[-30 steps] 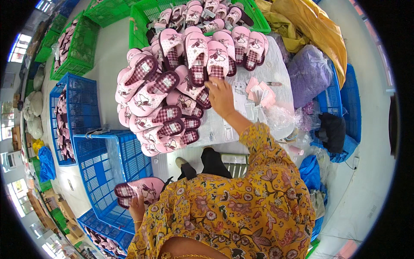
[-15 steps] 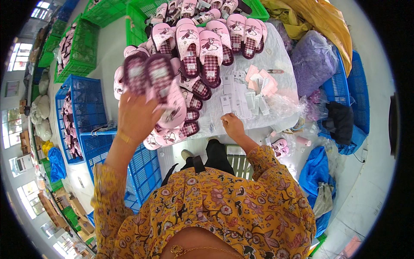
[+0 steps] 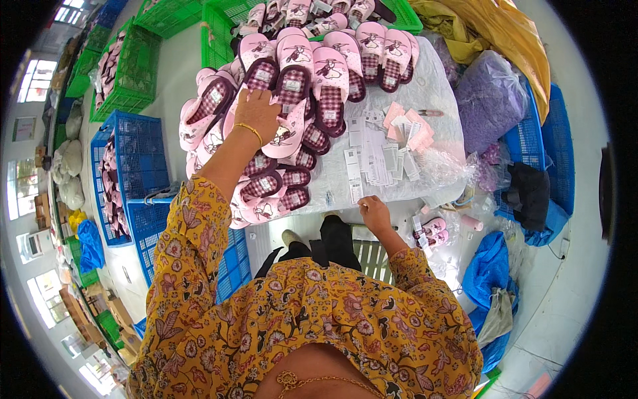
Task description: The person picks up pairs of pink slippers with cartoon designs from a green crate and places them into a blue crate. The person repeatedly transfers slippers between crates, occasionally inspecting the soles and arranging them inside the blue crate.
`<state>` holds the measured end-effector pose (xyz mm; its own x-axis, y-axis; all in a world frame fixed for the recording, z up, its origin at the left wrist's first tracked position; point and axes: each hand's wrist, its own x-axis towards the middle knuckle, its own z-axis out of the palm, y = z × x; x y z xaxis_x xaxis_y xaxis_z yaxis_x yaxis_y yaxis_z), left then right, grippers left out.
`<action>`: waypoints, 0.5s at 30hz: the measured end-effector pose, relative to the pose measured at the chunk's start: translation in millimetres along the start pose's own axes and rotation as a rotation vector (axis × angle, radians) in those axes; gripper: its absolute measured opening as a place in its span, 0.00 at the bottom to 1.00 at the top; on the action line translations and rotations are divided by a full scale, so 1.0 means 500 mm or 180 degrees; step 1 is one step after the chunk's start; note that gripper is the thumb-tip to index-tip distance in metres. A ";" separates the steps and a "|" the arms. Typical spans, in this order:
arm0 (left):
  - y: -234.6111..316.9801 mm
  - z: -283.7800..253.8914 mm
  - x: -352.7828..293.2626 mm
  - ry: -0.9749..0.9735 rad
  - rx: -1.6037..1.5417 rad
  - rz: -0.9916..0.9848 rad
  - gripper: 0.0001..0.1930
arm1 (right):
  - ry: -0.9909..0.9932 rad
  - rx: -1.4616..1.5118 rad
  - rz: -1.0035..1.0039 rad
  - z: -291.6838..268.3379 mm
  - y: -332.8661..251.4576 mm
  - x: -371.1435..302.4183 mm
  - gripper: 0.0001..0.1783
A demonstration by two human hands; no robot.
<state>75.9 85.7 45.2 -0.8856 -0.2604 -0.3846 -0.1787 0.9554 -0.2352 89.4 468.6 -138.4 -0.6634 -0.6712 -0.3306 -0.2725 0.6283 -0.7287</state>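
My left hand (image 3: 258,112) lies over the toe parts of a pair of pink slippers (image 3: 287,138) with plum checked insoles, its fingers closed around them. The pair rests on the pile of similar slippers (image 3: 330,83) covering the table's left and far side. Each slipper has a dark printed figure on its toe. At the table's near edge, my right hand (image 3: 375,214) is closed, its fingertips at the lower end of a white label strip (image 3: 354,186). More printed white label sheets (image 3: 375,156) lie just beyond it.
Pink cards (image 3: 420,136) lie on the plastic-covered table (image 3: 435,86). A green crate (image 3: 216,43) of slippers stands at the far side, blue crates (image 3: 136,143) at the left. To the right are a purple bundle (image 3: 492,100) and blue sacks (image 3: 482,266); slippers (image 3: 432,231) lie below the table's right side.
My left hand has moved right with the pair of slippers and laid it over the pile. My right hand has drawn slightly toward me, and the label strip reaches nearer the table edge.
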 end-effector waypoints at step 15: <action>-0.015 -0.014 -0.374 0.2100 -0.1415 -0.0353 0.08 | -0.1375 0.0525 -0.0643 0.000 -0.180 0.107 0.08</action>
<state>239.8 128.3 125.0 -0.8986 -0.3536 0.2596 -0.3116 0.9311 0.1898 78.3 375.9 -90.5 -0.2504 -0.8964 -0.3657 -0.2289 0.4218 -0.8773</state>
